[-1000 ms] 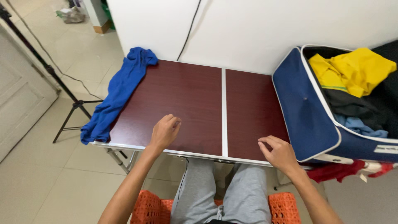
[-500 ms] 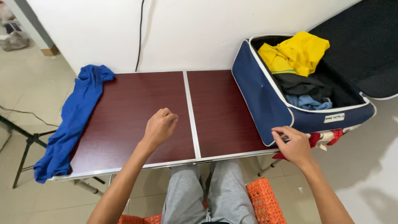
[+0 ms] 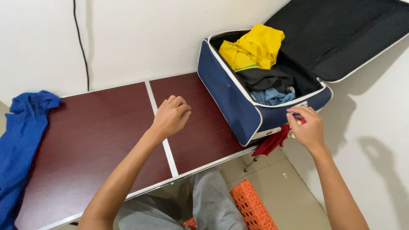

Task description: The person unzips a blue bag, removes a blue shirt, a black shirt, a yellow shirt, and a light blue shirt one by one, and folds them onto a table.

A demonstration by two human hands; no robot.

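Observation:
My left hand (image 3: 171,114) hovers over the dark red folding table (image 3: 89,140), fingers loosely curled, holding nothing. My right hand (image 3: 306,127) is at the near corner of the open navy suitcase (image 3: 230,100), its fingers pinching a red cloth (image 3: 272,142) that hangs out from under the suitcase. The suitcase stands on the table's right end and holds a yellow garment (image 3: 253,47), a black one (image 3: 264,79) and a light blue one (image 3: 272,96).
A blue garment (image 3: 21,136) drapes over the table's left end. The suitcase lid (image 3: 341,38) leans open against the white wall. A black cable (image 3: 81,42) runs down the wall. An orange crate-like seat (image 3: 251,204) is under me.
The view has swung right. My right hand moved from the table's front edge to the suitcase's corner and took hold of the red cloth. My left hand stayed over the table.

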